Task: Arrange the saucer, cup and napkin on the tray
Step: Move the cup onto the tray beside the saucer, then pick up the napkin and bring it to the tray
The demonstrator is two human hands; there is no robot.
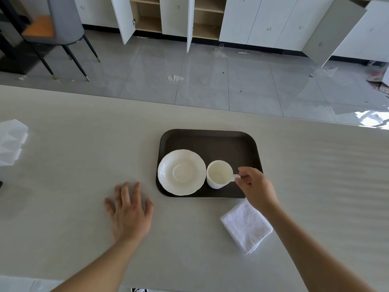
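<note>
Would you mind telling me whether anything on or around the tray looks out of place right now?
The napkin lies off the tray, askew on the table. The cup stands beside the saucer, not on it, right hand pinching its handle.

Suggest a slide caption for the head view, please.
Right hand pinches cup handle beside saucer on tray.
</note>
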